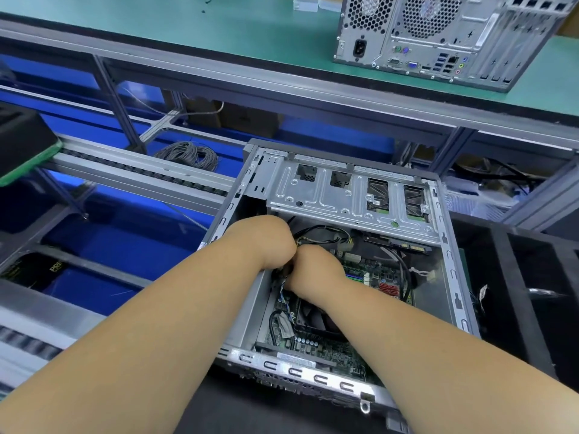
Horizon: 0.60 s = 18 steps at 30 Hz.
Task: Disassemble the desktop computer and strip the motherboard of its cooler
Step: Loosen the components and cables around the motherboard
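Open computer case (pixel 451 264): bare grey sheet metal, dull sheen. Motherboard (pixel 369 277): green, matt. Table (pixel 219 36): smooth green matt top.

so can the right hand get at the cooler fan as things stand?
Probably yes. The open case has its side panel off, and the cooler fan lies just under the right hand. That hand looks busy among the cables beside the left hand.

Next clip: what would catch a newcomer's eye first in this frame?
Two bare forearms reach in from the bottom edge, the left hand and right hand bunched together over cables inside the open computer case at centre. Beneath them lies the green motherboard. A second, closed tower stands on the green bench, top right.
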Tool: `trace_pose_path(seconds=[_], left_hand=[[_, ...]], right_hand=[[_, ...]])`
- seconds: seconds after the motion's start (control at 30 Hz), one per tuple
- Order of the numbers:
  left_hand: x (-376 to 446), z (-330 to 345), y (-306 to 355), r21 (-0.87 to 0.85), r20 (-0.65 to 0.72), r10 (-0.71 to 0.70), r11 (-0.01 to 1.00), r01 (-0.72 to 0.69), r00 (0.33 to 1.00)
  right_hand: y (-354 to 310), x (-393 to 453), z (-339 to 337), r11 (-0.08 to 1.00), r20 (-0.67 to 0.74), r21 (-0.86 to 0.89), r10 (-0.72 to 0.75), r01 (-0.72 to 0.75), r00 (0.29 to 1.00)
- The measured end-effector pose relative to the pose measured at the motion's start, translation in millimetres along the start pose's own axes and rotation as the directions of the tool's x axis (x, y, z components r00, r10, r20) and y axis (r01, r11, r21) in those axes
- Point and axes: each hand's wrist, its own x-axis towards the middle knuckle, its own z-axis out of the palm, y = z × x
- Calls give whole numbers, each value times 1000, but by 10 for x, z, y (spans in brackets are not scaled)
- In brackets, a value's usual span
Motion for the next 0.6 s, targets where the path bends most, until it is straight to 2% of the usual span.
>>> trace_pose_path(seconds=[0.1,0.23,0.4,0.5,0.6], left_hand=[[6,3,0,-6,-12,5,1000,-5,1000],[-3,5,-7,-27,-34,-10,1000,9,999],[-18,2,-7,-55,-58,-27,998,23,998],[-25,3,-11,-28,-33,-7,1000,6,999],[-19,35,-22,-65,-91,-26,998,20,995]], right_hand=[[8,8,16,998,-30,44,52,-51,998],[3,-5,32,999,-8,35,-3,4,1000],[10,1,29,997,-15,72,40,-38,999],[8,-9,24,999,2,53,0,0,1000],[0,-19,29,999,13,33,-18,17,1000]])
